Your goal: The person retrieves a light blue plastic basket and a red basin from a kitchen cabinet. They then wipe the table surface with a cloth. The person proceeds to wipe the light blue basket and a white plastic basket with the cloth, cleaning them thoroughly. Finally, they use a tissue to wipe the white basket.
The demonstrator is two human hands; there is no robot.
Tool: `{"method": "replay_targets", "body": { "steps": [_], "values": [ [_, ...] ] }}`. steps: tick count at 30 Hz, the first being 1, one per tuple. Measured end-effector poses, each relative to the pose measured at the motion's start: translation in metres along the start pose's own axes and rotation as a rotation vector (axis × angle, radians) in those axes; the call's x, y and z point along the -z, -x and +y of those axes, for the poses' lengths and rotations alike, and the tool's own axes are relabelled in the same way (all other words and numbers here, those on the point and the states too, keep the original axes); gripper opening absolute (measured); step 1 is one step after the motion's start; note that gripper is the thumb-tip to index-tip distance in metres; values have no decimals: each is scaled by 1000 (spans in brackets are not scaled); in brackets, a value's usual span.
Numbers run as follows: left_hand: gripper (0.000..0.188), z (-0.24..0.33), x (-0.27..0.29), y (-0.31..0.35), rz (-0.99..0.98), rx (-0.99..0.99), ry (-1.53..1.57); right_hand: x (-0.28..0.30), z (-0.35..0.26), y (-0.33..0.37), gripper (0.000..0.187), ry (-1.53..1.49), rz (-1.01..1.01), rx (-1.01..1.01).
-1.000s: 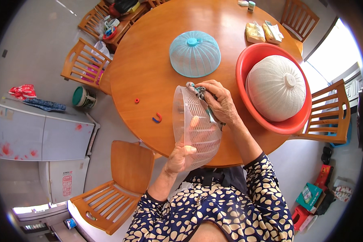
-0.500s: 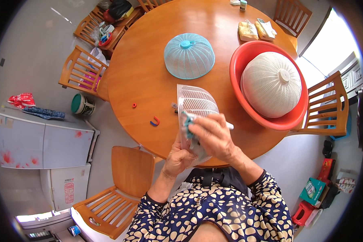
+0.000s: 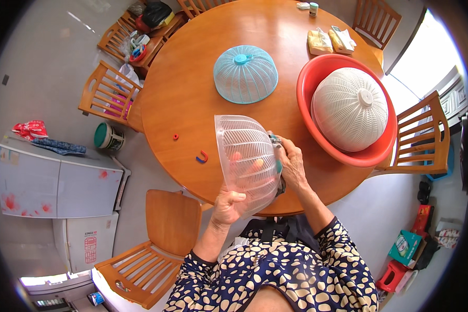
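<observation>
A clear whitish plastic mesh dome, a food cover (image 3: 243, 139), is tipped on its side over the table's near edge, its wide rim facing left. My left hand (image 3: 226, 207) grips its lower rim, thumb lying outside. At the crown, on the dome's right, my right hand (image 3: 293, 167) is closed around a crumpled teal-and-grey cloth (image 3: 275, 139) pressed to the outside. Some of its fingers are hidden behind the dome. Pinkish patches show through the mesh; I cannot tell whose fingers they are. Farther off, a blue mesh food cover (image 3: 246, 75) stands dome up.
On the round wooden table (image 3: 182, 93), a red basin (image 3: 309, 125) at right holds a white mesh cover (image 3: 351, 112). A red-and-blue horseshoe magnet (image 3: 202, 157) and small red ring (image 3: 176, 137) lie left; yellow packets (image 3: 319, 41) lie at back. A wooden chair (image 3: 171, 218) stands near left.
The clear cover has turned so its outer side shows more broadly, its rim farther left. My right hand has moved with the cloth from near the rim to the crown.
</observation>
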State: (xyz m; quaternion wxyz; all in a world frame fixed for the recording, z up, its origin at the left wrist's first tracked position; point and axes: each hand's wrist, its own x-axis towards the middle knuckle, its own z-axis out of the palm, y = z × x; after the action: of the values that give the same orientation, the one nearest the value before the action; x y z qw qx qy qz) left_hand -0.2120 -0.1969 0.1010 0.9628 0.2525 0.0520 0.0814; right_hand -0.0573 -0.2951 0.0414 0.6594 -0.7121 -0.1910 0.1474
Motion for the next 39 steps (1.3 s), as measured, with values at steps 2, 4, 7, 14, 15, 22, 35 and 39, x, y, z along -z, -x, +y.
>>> {"method": "replay_targets", "body": {
  "steps": [2, 4, 7, 14, 15, 22, 35, 39],
  "values": [
    [89, -1, -5, -1, 1, 0, -22, 3, -25, 9, 29, -6, 60, 154],
    [87, -3, -6, -2, 11, 5, -105, 5, -50, 22, 33, 105, 60, 438],
    [82, -14, 7, 0, 6, 22, -274, 11, -72, 32, 41, 358, -91, 897],
    [77, -24, -4, 7, 109, 338, -423, 17, -90, -8, 33, 400, -82, 848],
    [75, -26, -3, 8, 21, 276, -535, 20, -85, -16, 32, 396, -84, 768],
    [72, -20, -11, 3, -147, 172, -1747, 36, -80, -20, 31, 369, 40, 708],
    [22, -16, 19, -1, -145, 68, -2344, 41, -30, 43, 22, 920, -735, 735],
    [22, 1, 12, -7, -215, 132, -2405, 32, -8, 44, 21, 897, -631, 886]
  ]
}}
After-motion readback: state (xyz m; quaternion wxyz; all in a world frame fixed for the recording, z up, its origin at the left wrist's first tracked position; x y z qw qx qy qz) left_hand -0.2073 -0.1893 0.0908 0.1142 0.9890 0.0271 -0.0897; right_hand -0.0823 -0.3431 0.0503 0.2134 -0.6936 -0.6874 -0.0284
